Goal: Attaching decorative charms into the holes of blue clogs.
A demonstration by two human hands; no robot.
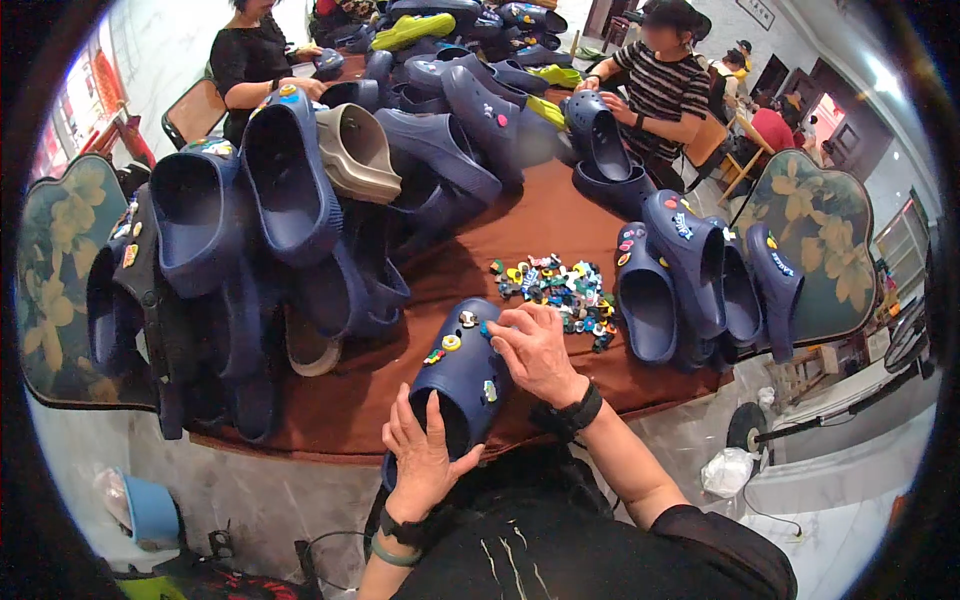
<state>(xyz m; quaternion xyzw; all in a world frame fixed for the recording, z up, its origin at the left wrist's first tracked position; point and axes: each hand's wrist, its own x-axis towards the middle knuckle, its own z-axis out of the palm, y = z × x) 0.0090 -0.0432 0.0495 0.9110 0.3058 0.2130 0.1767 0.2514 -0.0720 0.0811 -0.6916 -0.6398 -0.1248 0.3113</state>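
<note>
A dark blue foam clog [452, 376] lies at the table's near edge, its toe pointing away from me. My left hand [420, 455] grips it at the foot opening, thumb and fingers spread round the rim. With fingertips pinched together, my right hand [545, 355] presses a small blue shoe charm [486, 328] against the clog's upper right side; the fingers partly cover it. Several other charms sit on the clog, among them a yellow ring-shaped charm [451, 342] and a black-and-white charm [468, 319]. Just beyond my right hand is a loose heap of colourful charms [556, 288].
Stacked blue clogs [290, 185] and a beige clog [357, 155] crowd the left of the brown-covered table [470, 255]. More decorated clogs [690, 265] stand at right. Across the table, two people handle clogs. Floral chair backs [815, 240] flank the table.
</note>
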